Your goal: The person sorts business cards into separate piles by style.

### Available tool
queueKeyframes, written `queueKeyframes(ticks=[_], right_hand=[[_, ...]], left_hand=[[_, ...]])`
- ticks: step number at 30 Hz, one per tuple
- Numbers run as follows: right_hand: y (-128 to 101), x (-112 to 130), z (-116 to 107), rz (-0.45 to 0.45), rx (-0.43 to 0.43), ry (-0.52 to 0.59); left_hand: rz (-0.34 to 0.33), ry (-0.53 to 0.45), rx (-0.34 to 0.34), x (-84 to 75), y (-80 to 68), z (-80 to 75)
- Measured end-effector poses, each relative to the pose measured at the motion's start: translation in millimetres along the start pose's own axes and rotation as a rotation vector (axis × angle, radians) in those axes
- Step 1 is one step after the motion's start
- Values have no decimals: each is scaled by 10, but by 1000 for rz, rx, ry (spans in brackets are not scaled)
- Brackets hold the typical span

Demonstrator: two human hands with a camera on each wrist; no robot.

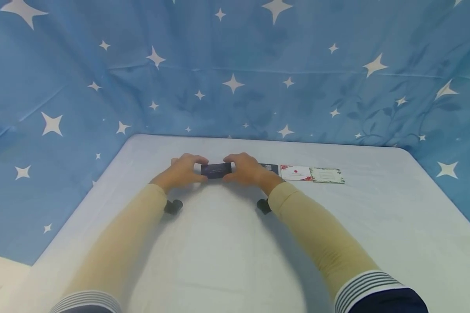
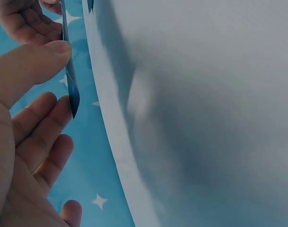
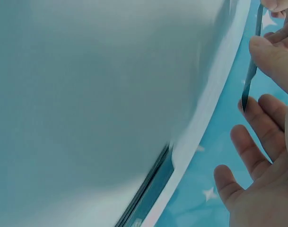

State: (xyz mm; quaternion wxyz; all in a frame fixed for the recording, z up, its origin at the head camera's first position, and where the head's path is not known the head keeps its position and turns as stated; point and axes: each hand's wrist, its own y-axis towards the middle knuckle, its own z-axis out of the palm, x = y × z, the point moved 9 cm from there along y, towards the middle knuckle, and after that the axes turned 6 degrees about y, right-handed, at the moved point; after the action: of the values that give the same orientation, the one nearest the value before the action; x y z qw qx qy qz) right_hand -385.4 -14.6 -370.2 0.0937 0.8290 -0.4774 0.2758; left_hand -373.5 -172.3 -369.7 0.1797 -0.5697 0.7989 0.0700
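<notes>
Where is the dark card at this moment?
In the head view the dark card is held between the left hand and right hand, near the table's far edge, left of the row of cards lying there.

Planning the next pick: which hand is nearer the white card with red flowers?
Right. The right hand grips the dark card just left of the white card with red flowers; the left hand grips its far end.
</notes>
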Motion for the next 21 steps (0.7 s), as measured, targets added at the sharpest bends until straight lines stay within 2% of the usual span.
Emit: queueKeyframes(ticks=[9, 14, 21], right_hand=[[-282, -357, -337, 44, -72, -6], [-429, -565, -434, 71, -85, -29], [-585, -891, -513, 144, -111, -73]], left_hand=[[57, -22, 3, -421, 303, 122], [78, -49, 8, -641, 424, 225], [113, 26, 26, -985, 649, 400]])
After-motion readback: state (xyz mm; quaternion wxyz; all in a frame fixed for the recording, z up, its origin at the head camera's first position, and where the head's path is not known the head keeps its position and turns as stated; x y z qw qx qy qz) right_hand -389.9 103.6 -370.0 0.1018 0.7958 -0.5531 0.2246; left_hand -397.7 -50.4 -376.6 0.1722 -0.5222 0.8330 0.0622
